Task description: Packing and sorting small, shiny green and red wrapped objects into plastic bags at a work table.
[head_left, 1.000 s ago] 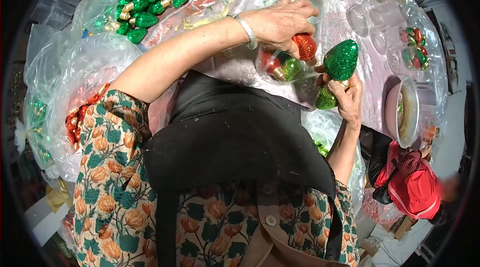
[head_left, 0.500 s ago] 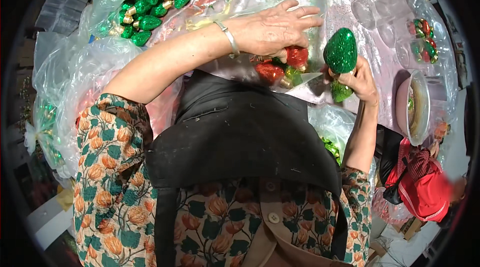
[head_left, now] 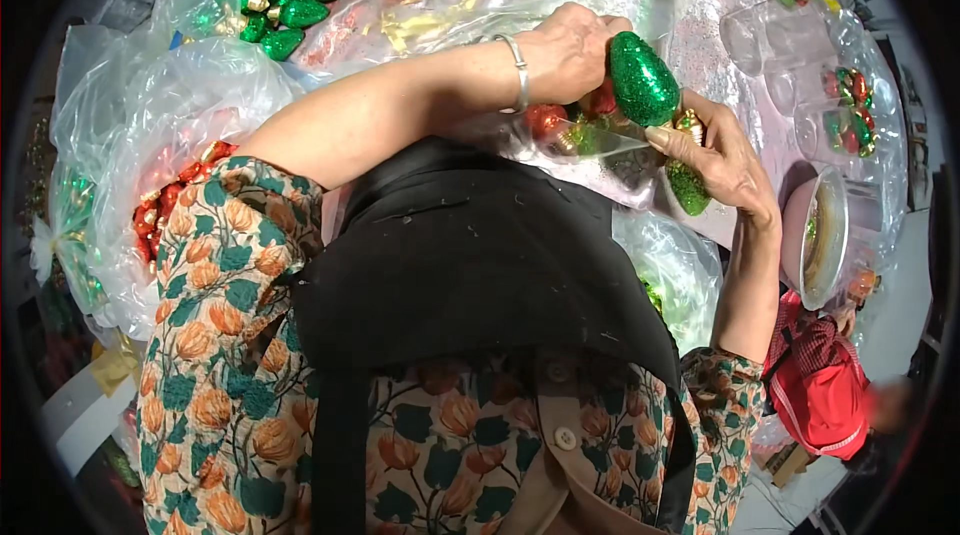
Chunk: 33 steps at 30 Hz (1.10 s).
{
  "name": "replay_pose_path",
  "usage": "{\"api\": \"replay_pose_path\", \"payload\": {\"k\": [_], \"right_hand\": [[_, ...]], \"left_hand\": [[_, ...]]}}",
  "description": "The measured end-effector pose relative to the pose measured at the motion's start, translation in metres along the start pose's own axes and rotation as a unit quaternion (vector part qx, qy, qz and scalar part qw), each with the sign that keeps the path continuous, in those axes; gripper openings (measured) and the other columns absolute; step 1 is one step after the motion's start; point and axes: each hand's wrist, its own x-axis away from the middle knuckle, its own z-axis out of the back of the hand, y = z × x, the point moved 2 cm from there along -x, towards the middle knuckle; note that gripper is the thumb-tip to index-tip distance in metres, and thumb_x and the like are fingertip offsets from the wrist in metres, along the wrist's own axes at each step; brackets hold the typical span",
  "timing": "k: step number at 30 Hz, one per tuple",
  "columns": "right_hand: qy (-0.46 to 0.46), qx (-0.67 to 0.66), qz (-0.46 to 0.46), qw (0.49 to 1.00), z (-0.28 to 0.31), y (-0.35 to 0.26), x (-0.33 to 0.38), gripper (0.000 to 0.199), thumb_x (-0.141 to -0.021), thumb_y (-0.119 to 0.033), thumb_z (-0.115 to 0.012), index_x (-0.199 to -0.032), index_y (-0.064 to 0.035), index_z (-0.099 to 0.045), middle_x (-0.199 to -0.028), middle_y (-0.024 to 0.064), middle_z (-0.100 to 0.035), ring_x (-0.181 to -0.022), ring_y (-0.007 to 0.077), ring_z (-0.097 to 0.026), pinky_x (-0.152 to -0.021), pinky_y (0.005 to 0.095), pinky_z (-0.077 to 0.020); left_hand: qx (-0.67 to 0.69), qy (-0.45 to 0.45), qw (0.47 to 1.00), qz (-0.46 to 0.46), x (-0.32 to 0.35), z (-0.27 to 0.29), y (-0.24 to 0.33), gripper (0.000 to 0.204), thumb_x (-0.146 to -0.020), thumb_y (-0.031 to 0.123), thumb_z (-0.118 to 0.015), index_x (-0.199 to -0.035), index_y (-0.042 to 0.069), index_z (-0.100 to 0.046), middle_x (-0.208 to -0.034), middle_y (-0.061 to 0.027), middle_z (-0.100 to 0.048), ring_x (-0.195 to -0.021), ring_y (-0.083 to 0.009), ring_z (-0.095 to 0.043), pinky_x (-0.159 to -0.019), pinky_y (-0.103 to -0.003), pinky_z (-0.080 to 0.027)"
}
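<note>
Glittery ornaments shaped like light bulbs are in my hands and around them. My right hand is closed on a large dark green bulb ornament and a lighter green bulb ornament, whose gold cap shows by my fingers. Curled at the top of a clear plastic bag, my left hand appears to grip its edge; the fingertips are partly hidden behind the dark green ornament. Inside the bag are a red bulb ornament and a yellow-green bulb ornament, close against my apron.
Many green bulb ornaments lie in plastic at the far left. Red ornaments fill a bag by my left elbow. Filled clear packs and a pale bowl stand right. Beyond the bowl is a person in red.
My left hand has curled from spread fingers and moved slightly right. My right hand has tilted the dark green ornament leftward, bringing it against the bag's opening beside my left hand.
</note>
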Motion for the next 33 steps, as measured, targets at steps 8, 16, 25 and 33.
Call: {"api": "replay_pose_path", "payload": {"k": [8,16,25,33], "right_hand": [[0.033,0.233,-0.068,0.969,0.007,-0.026,-0.006,0.03,-0.079,-0.026,-0.066,-0.083,0.0024,-0.056,-0.059,0.0076,-0.049,-0.056,0.0149,-0.043,-0.053,0.0338,-0.0358],[0.051,0.592,0.216,0.775,0.007,-0.061,-0.021,0.017,-0.077,-0.012,-0.059,-0.09,-0.0011,-0.055,-0.076,0.0126,-0.053,-0.071,0.0275,-0.056,-0.064,0.0379,-0.0426],[-0.049,0.651,0.146,0.743,0.018,-0.08,-0.02,0.01,-0.077,-0.011,-0.056,-0.083,-0.0039,-0.052,-0.081,0.0131,-0.055,-0.079,0.0287,-0.057,-0.07,0.0393,-0.0438],[-0.048,0.743,0.086,0.662,0.022,-0.088,-0.067,0.016,-0.077,-0.019,-0.057,-0.079,-0.0036,-0.054,-0.074,0.0169,-0.055,-0.079,0.034,-0.058,-0.072,0.0431,-0.045]], "left_hand": [[-0.059,-0.032,0.997,0.033,-0.004,-0.001,-0.007,0.017,-0.069,0.018,-0.066,-0.069,0.001,-0.064,-0.07,-0.0151,-0.059,-0.07,-0.0281,-0.062,-0.065,-0.036,-0.049],[-0.002,0.062,0.998,0.022,-0.006,-0.005,-0.012,0.008,-0.07,0.009,-0.058,-0.067,0.005,-0.064,-0.07,-0.0127,-0.062,-0.076,-0.0264,-0.064,-0.067,-0.035,-0.05],[0.034,0.087,0.995,0.03,-0.005,-0.009,-0.021,0.009,-0.07,0.007,-0.058,-0.076,0.005,-0.064,-0.073,-0.0119,-0.063,-0.078,-0.027,-0.064,-0.067,-0.036,-0.05],[0.017,0.017,0.999,0.048,-0.007,0.004,-0.016,0.009,-0.072,0.007,-0.056,-0.073,0.003,-0.064,-0.074,-0.0131,-0.063,-0.077,-0.0275,-0.064,-0.068,-0.036,-0.051]]}}
